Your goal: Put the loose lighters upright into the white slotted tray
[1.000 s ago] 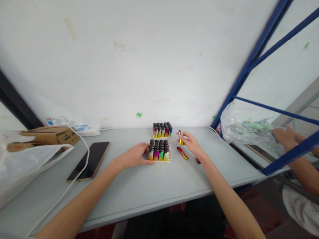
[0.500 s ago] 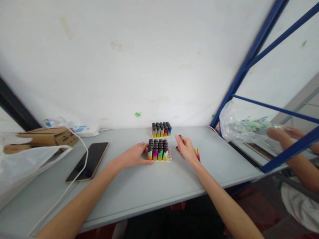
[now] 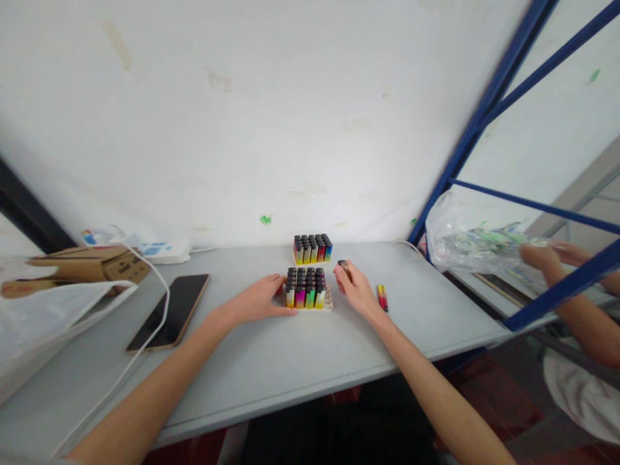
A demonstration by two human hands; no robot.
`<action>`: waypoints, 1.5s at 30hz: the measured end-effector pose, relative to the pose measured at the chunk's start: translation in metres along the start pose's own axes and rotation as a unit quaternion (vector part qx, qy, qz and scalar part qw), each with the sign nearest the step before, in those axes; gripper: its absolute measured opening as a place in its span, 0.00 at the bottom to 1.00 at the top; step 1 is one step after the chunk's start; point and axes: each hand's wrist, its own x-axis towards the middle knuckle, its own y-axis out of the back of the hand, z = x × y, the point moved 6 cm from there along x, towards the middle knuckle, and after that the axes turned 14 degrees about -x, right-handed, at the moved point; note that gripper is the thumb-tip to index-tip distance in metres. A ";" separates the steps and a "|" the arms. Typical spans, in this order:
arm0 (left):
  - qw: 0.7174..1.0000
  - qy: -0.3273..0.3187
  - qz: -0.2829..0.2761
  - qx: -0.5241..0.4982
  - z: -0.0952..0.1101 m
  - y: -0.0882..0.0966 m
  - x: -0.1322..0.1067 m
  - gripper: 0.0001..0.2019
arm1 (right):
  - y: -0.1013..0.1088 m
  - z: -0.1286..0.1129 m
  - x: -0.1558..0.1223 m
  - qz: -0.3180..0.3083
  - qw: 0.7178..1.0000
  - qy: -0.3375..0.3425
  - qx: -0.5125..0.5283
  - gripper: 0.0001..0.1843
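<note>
A white tray (image 3: 329, 303) full of upright lighters (image 3: 305, 289) with black tops stands on the desk. Its right-hand column shows bare slots. My left hand (image 3: 264, 299) grips the tray's left side, thumb at the near corner and fingers at the far one. Just right of the tray, my right hand (image 3: 357, 290) is closed around a lighter (image 3: 343, 265), whose black top sticks out past the fingers; the rest is hidden. A red and yellow lighter (image 3: 382, 298) lies on the desk to the right of that hand.
A second tray of lighters (image 3: 312, 250) stands behind, near the wall. Left are a phone (image 3: 169, 312), a white cable (image 3: 166, 300), a cardboard box (image 3: 97, 265) and a plastic bag (image 3: 58, 336). Right, beyond a blue frame (image 3: 448, 174), another person's hands (image 3: 537, 257) handle clear plastic.
My right hand has moved slightly left toward the tray, with the lighter's top now showing more. The red and yellow lighter is more exposed. My left hand stays on the tray.
</note>
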 end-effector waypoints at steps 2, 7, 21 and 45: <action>1.000 -0.003 -0.003 0.000 0.000 0.001 0.000 0.29 | 0.002 -0.002 0.001 0.002 0.999 0.032 -0.020 0.23; 1.000 -0.001 -0.010 -0.005 -0.003 0.005 0.002 0.32 | 0.006 0.002 0.003 -0.006 0.992 0.044 -0.121 0.29; 0.999 0.017 -0.026 0.011 -0.007 0.010 0.001 0.31 | -0.008 -0.006 0.000 -0.118 0.979 0.114 -0.120 0.18; 1.000 0.007 -0.020 0.002 -0.002 0.008 -0.001 0.30 | 0.022 0.030 -0.002 -0.012 0.963 0.046 -0.265 0.15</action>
